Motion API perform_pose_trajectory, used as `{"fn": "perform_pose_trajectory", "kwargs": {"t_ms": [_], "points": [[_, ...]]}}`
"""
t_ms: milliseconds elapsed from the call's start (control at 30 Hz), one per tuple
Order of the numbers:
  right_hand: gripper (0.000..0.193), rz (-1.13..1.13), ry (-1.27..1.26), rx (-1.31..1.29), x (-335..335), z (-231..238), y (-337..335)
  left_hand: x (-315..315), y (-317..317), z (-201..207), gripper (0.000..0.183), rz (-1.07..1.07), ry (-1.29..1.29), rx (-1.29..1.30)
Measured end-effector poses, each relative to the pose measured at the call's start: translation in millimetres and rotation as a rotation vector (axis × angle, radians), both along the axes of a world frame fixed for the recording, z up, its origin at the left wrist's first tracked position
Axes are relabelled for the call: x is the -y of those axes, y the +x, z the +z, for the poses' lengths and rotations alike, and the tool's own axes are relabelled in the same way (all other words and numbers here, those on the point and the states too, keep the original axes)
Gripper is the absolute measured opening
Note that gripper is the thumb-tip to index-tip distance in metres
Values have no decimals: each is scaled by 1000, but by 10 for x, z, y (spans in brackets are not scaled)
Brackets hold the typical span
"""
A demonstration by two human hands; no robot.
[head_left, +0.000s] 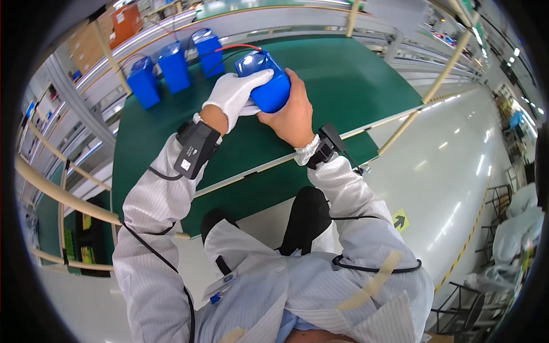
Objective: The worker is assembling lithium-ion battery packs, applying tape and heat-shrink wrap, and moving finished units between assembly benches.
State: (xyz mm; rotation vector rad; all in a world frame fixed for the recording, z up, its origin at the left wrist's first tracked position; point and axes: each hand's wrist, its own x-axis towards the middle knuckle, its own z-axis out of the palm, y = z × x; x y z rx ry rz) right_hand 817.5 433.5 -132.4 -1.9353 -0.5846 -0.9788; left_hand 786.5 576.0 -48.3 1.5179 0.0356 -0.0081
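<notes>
Left hand (231, 95) gloved, right hand (294, 116) bare, both hands curled inward facing each other, forearms (349, 186) stretched forward

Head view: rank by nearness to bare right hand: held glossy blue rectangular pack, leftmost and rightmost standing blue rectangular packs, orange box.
From the bare right hand:
1. Held glossy blue rectangular pack: touching it.
2. Rightmost standing blue rectangular pack: ahead-left, on the green table.
3. Leftmost standing blue rectangular pack: farther left, same table.
4. Orange box: upper left, beyond the table.
</notes>
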Motion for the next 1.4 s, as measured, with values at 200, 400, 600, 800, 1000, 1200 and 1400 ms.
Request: {"fn": "perform_pose_trajectory", "kwargs": {"t_ms": [200, 400, 600, 800, 1000, 1200, 1400], "points": [[105, 137, 288, -213, 474, -84, 212, 265, 262, -279, 76, -2, 447, 388], [115, 91, 57, 84, 596, 141, 267, 314, 130, -627, 81, 131, 854, 656], [93, -186, -366, -33, 610, 494, 286, 254, 51, -819, 90, 10, 1068, 434], [82, -215, -486, -134, 593, 612, 254, 265, 57, -918, 93, -49, 1186, 470], [83, -163, -454, -83, 664, 528, 324, 197, 114, -1035, 90, -74, 1209, 605], [106, 33, 78, -71, 652, -35, 237, 78, 139, -1115, 80, -112, 1202, 734], [88, -117, 19, -411, 497, -9, 394, -10, 59, -1159, 68, -189, 1310, 884]]}}
